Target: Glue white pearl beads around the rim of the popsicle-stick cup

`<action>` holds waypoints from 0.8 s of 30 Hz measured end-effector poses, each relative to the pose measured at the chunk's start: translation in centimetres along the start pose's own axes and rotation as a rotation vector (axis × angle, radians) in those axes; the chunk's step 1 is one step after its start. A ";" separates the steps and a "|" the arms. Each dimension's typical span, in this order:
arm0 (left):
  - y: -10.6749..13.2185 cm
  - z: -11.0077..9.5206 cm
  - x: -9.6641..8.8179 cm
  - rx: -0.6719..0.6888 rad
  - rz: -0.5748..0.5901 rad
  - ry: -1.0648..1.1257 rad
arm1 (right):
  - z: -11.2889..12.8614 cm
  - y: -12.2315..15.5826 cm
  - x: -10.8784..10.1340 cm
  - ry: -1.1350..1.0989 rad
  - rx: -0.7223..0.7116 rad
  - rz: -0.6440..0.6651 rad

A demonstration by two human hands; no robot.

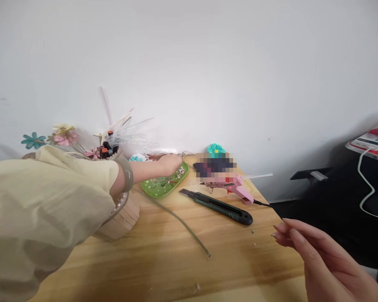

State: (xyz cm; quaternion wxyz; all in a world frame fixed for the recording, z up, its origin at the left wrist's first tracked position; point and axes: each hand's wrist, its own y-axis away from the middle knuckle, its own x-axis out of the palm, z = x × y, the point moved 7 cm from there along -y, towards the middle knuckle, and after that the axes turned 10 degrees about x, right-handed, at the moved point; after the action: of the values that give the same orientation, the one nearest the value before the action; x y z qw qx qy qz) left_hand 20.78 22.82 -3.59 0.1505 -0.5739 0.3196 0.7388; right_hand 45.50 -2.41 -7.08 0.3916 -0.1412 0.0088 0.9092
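My left hand (170, 165) reaches over the far rim of a green leaf-patterned tray (159, 191) holding small beads and trinkets; its fingers point away and are hidden. My right hand (323, 258) is raised over the right table edge, thumb and fingertips pressed together; whatever they pinch, if anything, is too small to make out. Between the hands lies a dark utility knife (219, 206) with its blade out. Behind it rests a pink glue gun (231, 186) with a black cord. A thin green stem (182, 222) lies on the wooden table (145, 268).
Under my left arm stands a light wooden basket (122, 222) with a pearl trim. Artificial flowers (64, 135) and markers (105, 150) stand behind the arm. A turquoise flower (216, 149) is near the wall, by a blurred-out dark object (216, 165). A white cable (362, 176) hangs at right.
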 end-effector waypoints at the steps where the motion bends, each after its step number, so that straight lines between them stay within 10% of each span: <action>1: -0.1 -0.2 0.0 0.007 0.004 -0.001 | 0.4 -0.1 0.2 0.004 0.011 0.010; 8: -0.7 -0.3 -0.4 0.067 0.053 0.012 | 2.5 -2.4 2.4 0.104 -0.090 0.096; 13: 0.8 0.2 -4.0 0.107 0.010 0.065 | 2.9 -6.3 5.8 0.550 -0.399 0.155; 20: 11.7 0.7 -10.9 0.161 -0.274 0.252 | 2.7 -9.1 12.7 0.602 -0.285 0.623; 24: 19.9 4.0 -9.3 0.131 -0.510 0.454 | 3.7 -8.9 11.7 0.524 -0.182 0.564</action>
State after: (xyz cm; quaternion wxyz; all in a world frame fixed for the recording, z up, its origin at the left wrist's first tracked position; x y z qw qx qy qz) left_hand 8.79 11.78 11.74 0.2916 -0.7742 0.2380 0.5088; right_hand 43.27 12.52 -5.82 0.0970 -0.3947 0.0662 0.9113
